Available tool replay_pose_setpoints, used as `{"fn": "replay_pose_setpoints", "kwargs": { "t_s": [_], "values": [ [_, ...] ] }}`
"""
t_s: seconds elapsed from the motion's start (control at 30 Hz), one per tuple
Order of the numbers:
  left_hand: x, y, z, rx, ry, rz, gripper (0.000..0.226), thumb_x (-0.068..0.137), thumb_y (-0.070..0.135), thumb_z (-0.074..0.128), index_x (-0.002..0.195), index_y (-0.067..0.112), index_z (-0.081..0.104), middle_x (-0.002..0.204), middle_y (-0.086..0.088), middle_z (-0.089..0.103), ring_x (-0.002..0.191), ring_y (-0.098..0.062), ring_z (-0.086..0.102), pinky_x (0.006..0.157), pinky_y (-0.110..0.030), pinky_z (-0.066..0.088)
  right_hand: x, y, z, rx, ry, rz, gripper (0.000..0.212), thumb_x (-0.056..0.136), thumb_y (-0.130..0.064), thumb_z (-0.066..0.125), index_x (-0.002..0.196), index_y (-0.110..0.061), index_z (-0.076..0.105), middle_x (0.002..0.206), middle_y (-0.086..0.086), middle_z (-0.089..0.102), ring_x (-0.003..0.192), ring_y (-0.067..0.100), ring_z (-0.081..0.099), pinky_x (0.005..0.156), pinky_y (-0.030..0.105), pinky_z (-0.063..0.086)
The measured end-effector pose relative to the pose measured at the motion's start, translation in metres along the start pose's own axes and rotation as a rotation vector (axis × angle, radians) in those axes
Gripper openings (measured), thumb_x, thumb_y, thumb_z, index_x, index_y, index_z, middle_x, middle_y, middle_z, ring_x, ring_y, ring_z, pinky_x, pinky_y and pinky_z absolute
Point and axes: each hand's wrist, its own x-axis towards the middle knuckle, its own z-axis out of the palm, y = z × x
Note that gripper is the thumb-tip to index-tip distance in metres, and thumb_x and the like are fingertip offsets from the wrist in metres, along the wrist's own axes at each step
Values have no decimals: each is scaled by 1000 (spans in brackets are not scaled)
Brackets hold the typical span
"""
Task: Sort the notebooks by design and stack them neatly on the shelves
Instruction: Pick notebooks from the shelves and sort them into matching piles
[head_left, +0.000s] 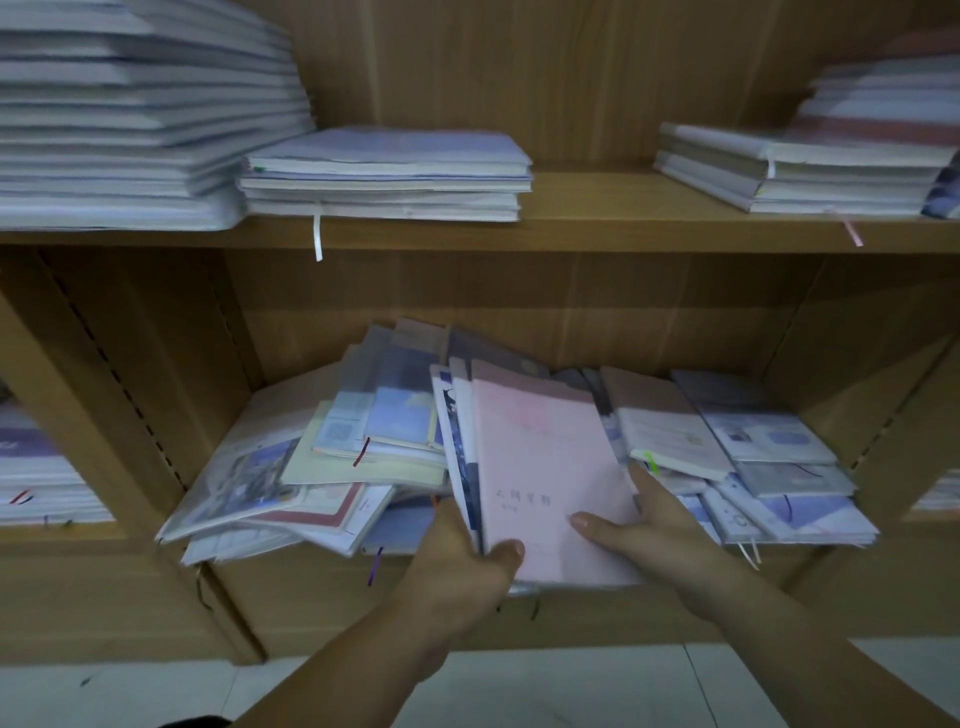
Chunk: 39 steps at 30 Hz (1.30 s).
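Note:
A pink notebook (545, 457) tops a small bundle of notebooks tilted up at the front of the lower shelf (311, 582). My left hand (467, 561) grips the bundle's near left corner, thumb on the pink cover. My right hand (644, 530) holds the right edge, with its thumb lying on the cover. Loose notebooks lie in a messy heap on the left (291, 478) and another on the right (753, 467) of the same shelf.
The upper shelf (597, 228) carries a tall white stack (130, 114) at left, a lower stack (384, 176) beside it and another stack (810, 171) at right. Side compartments hold more stacks (31, 483). White floor tiles (130, 696) lie below.

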Motion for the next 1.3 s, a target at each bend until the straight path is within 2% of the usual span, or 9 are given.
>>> {"fn": "replay_pose_setpoints", "kwargs": {
  "t_s": [0.23, 0.4, 0.5, 0.63, 0.8, 0.9, 1.03, 1.13, 1.3],
  "values": [
    [-7, -7, 2, 151, -76, 61, 91, 87, 12, 66, 157, 25, 9, 128, 17, 60, 100, 9, 58, 66, 4, 43, 1, 10, -7, -40, -93, 26, 78, 64, -43, 92, 131, -40, 53, 119, -14, 71, 107, 10, 69, 98, 42, 56],
    [-4, -7, 2, 131, -86, 102, 91, 93, 16, 64, 154, 31, -2, 141, 17, 55, 106, 13, 56, 76, -3, 45, -11, -1, -4, -123, -125, -71, 72, 73, -54, 86, 134, -55, 47, 123, -25, 66, 112, 3, 65, 96, 35, 55],
    [0, -8, -3, 157, -86, 121, 87, 93, 22, 65, 154, 32, 5, 137, 18, 59, 110, -4, 61, 82, -24, 53, -10, -2, -7, -85, -143, -35, 61, 82, -52, 79, 135, -52, 49, 125, -23, 67, 110, -1, 66, 95, 31, 55],
    [-2, -2, -10, 96, -153, 109, 65, 96, 11, 58, 146, 37, 27, 124, 23, 63, 102, 9, 59, 75, -10, 52, -9, -9, -11, -139, -109, 17, 40, 96, -28, 62, 132, -46, 54, 121, -19, 68, 105, -1, 65, 95, 30, 55],
    [-15, 4, -31, 22, -156, 97, 56, 93, 8, 69, 139, 33, 50, 119, 18, 72, 105, 3, 67, 90, -17, 54, -30, -26, -19, -95, -88, 0, 31, 95, -15, 67, 120, -31, 60, 105, -7, 75, 91, 9, 73, 81, 27, 60],
    [-32, 6, -44, 38, -187, 94, 59, 89, 8, 74, 135, 38, 51, 114, 17, 74, 102, 0, 70, 91, -27, 58, -54, -36, -21, -147, -91, -61, 42, 94, -13, 67, 127, -33, 51, 109, -18, 67, 91, -3, 66, 69, 11, 52],
    [-66, 4, -58, 60, -151, 153, 62, 84, 0, 76, 129, 38, 55, 113, 21, 74, 107, -5, 70, 86, -25, 58, -96, -42, -5, -299, -77, -86, 86, 88, -28, 59, 157, -41, 9, 140, -18, 53, 120, 9, 57, 104, 29, 48],
    [-103, 3, -67, 53, -132, 215, 64, 88, 0, 73, 132, 40, 51, 118, 28, 70, 111, 2, 66, 84, -18, 56, -138, -49, 5, -338, -72, -129, 95, 98, -25, 56, 158, -39, -17, 145, -24, 37, 135, 12, 44, 104, 21, 35],
    [-157, 8, -93, 58, -129, 385, 74, 96, 6, 66, 146, 48, 32, 134, 25, 63, 125, -1, 60, 99, -21, 52, -208, -70, 7, -284, -14, -320, 100, 98, -24, 60, 152, -52, -19, 130, -52, 28, 132, 0, 42, 107, 19, 33]
  ]
}}
